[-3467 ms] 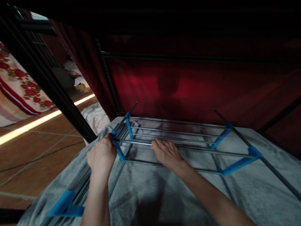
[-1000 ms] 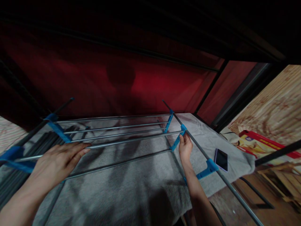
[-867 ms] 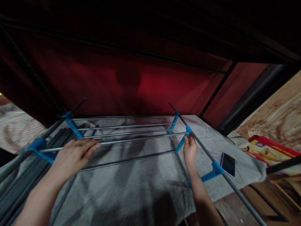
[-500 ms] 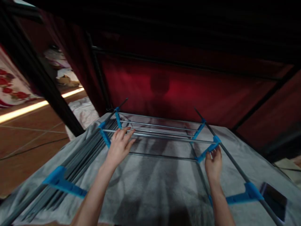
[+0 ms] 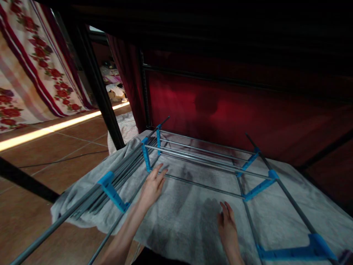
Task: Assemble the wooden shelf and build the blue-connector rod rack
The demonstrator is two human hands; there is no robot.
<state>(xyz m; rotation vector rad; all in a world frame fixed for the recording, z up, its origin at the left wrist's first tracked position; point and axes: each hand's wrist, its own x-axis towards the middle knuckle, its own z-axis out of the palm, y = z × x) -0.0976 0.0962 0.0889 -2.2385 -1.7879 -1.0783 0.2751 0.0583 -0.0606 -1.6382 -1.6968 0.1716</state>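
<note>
A part-assembled rack of grey metal tubes and blue plastic connectors lies on a grey blanket. My left hand hovers near the lower left connector, its fingers spread and holding nothing. Over the blanket, inside the right side of the frame, is my right hand; its fingers are loosely bent, slightly apart, and I see nothing held in them. Several thin crossbars run between the two sides at the far end. Another blue connector joins the left side tubes closer to me.
A bundle of loose grey tubes lies along the left of the rack. The grey blanket covers the bed. Black posts and a red curtain enclose it. Tiled floor and a flowered cloth are at left.
My right hand has left the right connector and moved inward and nearer. My left hand has come off the crossbars, toward me. The view has turned left.
</note>
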